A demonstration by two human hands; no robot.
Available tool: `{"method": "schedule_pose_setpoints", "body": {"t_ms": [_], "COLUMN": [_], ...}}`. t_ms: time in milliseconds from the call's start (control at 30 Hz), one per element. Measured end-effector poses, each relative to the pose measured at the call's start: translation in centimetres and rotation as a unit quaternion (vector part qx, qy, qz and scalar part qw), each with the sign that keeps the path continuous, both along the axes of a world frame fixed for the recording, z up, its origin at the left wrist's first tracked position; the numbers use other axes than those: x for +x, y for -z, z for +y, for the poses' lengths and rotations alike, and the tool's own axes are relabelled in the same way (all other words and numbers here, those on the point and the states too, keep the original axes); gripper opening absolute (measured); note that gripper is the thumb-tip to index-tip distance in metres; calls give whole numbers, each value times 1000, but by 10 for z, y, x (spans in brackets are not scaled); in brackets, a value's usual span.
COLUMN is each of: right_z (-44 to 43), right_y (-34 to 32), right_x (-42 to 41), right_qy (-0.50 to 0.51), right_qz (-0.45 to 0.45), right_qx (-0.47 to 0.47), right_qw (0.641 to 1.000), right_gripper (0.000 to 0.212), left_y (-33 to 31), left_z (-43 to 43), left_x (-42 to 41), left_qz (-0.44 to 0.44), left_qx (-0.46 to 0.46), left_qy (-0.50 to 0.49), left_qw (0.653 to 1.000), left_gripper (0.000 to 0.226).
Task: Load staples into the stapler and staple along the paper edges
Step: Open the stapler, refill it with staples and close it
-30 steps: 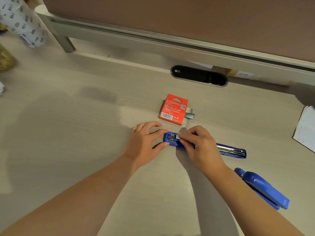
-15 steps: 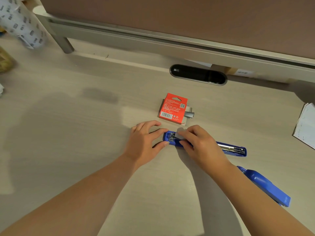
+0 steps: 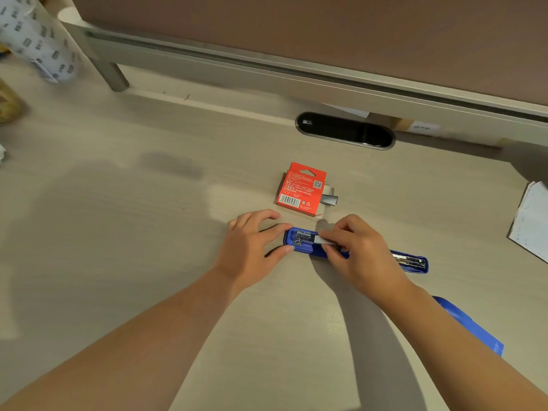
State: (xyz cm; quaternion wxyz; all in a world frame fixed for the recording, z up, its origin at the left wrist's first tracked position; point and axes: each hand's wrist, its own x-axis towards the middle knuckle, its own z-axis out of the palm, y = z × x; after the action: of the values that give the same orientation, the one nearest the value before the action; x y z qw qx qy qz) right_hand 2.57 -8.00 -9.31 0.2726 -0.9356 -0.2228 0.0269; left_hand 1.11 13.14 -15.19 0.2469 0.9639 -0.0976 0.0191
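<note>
A pale wood-grain bench (image 3: 118, 232), seen from above. At its far 10 o'clock corner lies a white printed roll (image 3: 32, 40). Near the middle, my left grip (image 3: 252, 247) has thumb and forefinger curled against the 9 o'clock end of the blue stapler (image 3: 300, 243), bracing it from both sides. The stapler lies open on the bench, its metal channel facing up and running toward 4 o'clock. Just beyond it, at 12 o'clock, a red staple box (image 3: 301, 189) lies flat, with spare staples (image 3: 330, 199) poking out at its 3 o'clock side. My right grip (image 3: 361, 256) is clamped on a silver staple strip (image 3: 321, 240), pinched between thumb and fingers over the channel's front end. At 5 o'clock the stapler's blue lid (image 3: 474, 327) shows from behind my right forearm. At 3 o'clock, by the frame edge, sits a stack of white paper (image 3: 530, 221).
</note>
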Motion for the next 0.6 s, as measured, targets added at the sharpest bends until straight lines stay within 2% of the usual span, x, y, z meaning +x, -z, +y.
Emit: {"method": "schedule_pose_setpoints", "body": {"t_ms": [233,600], "right_z": [1,3], "right_y": [6,3], "right_x": [-2,1], "right_qy": [45,-4], "right_qz": [8,-4], "right_qx": [47,-5], "right_qw": [998,1000], "right_gripper": [26,17], "left_y": [0,-1], "left_z": [-1,0], "left_x": [0,-1], "left_qz": [3,-2], "left_qx": [-7,-5], "left_qy": [0,2], "left_qw": [1000,1000], "left_gripper": [42,42]}}
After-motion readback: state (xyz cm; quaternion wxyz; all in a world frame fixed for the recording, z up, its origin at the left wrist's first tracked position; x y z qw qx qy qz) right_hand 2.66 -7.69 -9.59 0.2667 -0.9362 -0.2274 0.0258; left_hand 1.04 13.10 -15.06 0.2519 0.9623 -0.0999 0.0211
